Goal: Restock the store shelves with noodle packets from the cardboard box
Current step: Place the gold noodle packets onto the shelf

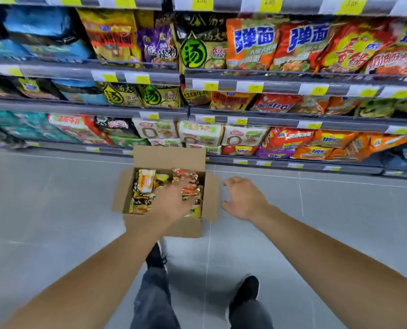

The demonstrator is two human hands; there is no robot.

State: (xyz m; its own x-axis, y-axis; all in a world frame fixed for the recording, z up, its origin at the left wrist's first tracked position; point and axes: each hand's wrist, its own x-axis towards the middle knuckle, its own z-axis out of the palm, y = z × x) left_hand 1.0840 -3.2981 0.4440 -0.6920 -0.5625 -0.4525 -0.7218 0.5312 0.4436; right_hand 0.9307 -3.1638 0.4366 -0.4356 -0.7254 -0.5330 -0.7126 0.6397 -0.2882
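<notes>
Noodle packets (145, 188) are heaped in the open cardboard box (169, 160), which is set on the floor (43, 198) just before the shelves (280, 116), handy for restocking. The left hand (174, 200) is spread over the packets, seemingly to pick one, though a grip cannot be made out. The right hand (244, 198) is held open and empty beside the box.

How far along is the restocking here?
Shelves already look mostly full. The left hand reaches into the open cardboard box over the noodle packets; no grasp visible. The right hand hovers open beside it. Many packets remain boxed.
</notes>
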